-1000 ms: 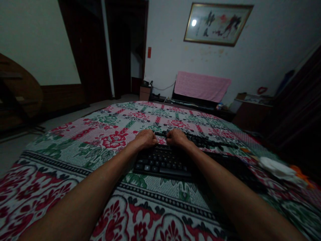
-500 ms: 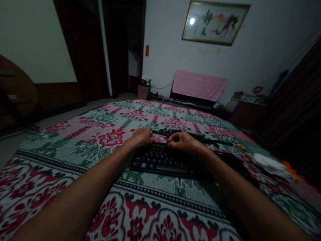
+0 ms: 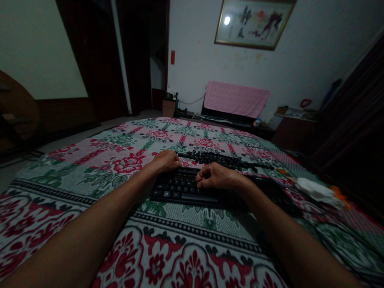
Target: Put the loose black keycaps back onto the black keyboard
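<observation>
A black keyboard [image 3: 199,198] lies on the patterned bedspread in front of me, with dark gaps among its keys in the upper rows. My left hand [image 3: 168,161] is closed at the keyboard's far left corner, its curled fingers gripping that edge. Over the middle of the keys is my right hand [image 3: 214,176], thumb and forefinger pinched low against the board. A small dark keycap seems to be between those fingertips, mostly hidden by them. Just beyond the keyboard, many loose black keycaps [image 3: 231,161] lie spread in a long band.
To the right are a crumpled white cloth or bag [image 3: 315,190] and an orange item [image 3: 340,197]. A dark flat object [image 3: 273,190] lies beside my right forearm, with thin cables nearby. The floral bedspread [image 3: 129,164] stretches to a pink towel [image 3: 237,98] by the wall.
My right hand has come nearer, from the keyboard's far edge down onto its keys. My left hand keeps to the far left corner. The view has shifted slightly.
</observation>
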The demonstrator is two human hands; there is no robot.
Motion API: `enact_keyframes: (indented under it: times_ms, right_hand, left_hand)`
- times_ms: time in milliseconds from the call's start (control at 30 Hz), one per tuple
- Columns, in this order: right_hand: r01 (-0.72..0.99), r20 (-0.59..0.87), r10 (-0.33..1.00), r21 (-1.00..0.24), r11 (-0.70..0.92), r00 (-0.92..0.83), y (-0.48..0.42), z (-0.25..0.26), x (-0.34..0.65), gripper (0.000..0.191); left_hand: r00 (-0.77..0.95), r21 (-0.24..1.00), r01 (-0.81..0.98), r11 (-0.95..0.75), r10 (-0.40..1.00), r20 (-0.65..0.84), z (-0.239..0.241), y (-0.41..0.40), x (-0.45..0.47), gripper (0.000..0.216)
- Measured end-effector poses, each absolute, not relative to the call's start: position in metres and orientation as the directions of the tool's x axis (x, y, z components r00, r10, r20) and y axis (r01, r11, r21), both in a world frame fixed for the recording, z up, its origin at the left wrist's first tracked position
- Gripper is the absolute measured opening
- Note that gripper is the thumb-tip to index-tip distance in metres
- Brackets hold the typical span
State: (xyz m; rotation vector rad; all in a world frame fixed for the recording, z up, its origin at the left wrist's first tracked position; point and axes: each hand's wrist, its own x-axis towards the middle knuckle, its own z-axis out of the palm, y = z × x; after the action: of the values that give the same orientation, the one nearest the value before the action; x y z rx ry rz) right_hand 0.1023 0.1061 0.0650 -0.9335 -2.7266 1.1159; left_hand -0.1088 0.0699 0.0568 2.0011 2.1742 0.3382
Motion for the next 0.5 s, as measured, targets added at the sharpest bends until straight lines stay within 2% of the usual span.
enact_keyframes:
  times_ms: [367,500]
  right_hand:
    - [0.501,-0.212,0.510,-0.679,0.536,-0.834,0.1071,0.0650,0.0994,0.028]
    - [0.523,-0.223,0.523,-0.657,0.542,-0.823,0.1063,0.0661,0.0991,0.028]
  left_hand:
    - [-0.098,0.286,0.955,0.080,0.994,0.049,0.0600,0.0678,-0.1060,0.025]
    - [0.002,0.340,0.940,-0.034,0.995,0.095,0.0656,0.0646,-0.0987,0.025]
